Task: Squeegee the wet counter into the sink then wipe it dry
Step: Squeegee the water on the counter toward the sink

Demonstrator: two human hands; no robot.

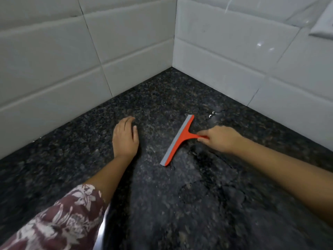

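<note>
A red squeegee (pixel 182 138) with a grey rubber blade lies on the dark speckled granite counter (pixel 162 98), its blade running diagonally and facing left. My right hand (pixel 219 139) is closed around its short red handle. My left hand (pixel 125 138) rests flat on the counter, palm down, a little to the left of the blade and apart from it. Wet streaks and patches show on the counter to the right of and below the squeegee. A few drops (pixel 214 113) glint near the right wall. The sink is mostly out of view.
White tiled walls (pixel 72 60) meet in a corner just behind the counter. A shiny metal edge (pixel 102 230) shows at the bottom left beside my patterned sleeve. A white fitting (pixel 322 24) hangs on the wall at the top right.
</note>
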